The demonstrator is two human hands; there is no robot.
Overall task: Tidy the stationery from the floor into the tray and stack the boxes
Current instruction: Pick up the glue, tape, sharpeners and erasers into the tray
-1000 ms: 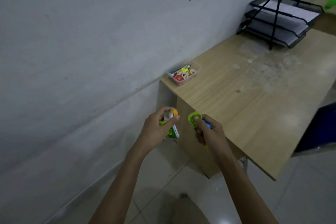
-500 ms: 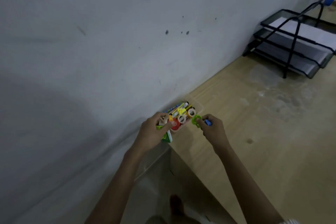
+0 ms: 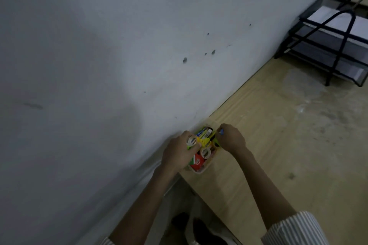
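Both hands are now brought over the tray (image 3: 201, 170); half a second ago they were held just short of it. Head view: left hand (image 3: 179, 154) is curled round a tape roll (image 3: 191, 141), something green tucked beneath. Right hand (image 3: 232, 139) is curled, a small blue item (image 3: 221, 131) pinched at the tray's far end. Tray is seen at the desk (image 3: 288, 155) corner by the wall, filled with stationery.

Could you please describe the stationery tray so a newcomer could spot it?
Follow the wooden desk along the white wall to its near corner. The small pale tray sits there, crammed with colourful stationery, unlike the tall black wire paper rack farther along.
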